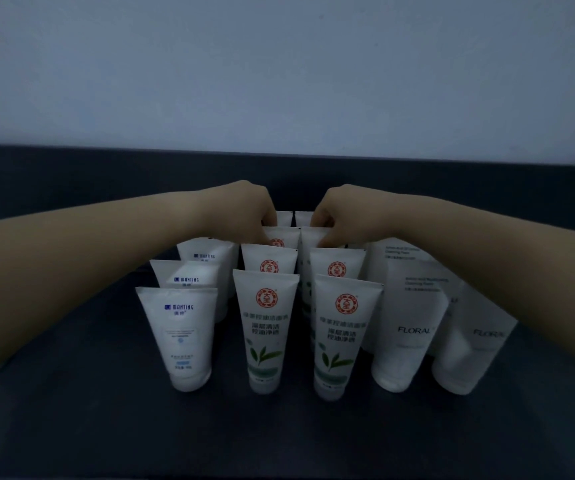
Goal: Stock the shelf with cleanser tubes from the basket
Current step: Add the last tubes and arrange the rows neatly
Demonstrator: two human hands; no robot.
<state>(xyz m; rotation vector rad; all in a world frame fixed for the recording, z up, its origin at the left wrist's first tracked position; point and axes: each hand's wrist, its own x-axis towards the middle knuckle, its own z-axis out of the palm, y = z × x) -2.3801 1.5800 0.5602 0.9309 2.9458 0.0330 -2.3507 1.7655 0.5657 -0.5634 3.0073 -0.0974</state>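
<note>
White cleanser tubes stand cap-down in rows on a dark shelf. Two middle columns are green-leaf tubes with a red seal, led by one front tube and another. My left hand reaches over them, fingers curled onto the top of the third tube back in the left column. My right hand mirrors it, fingers pinched on the top edge of the third tube in the right column. Two more tube tops show behind. No basket is in view.
Left of the middle columns stand three blue-lettered tubes. On the right are taller Floral tubes, and the outermost one leans outward. The shelf's raised back edge runs behind, under a pale wall.
</note>
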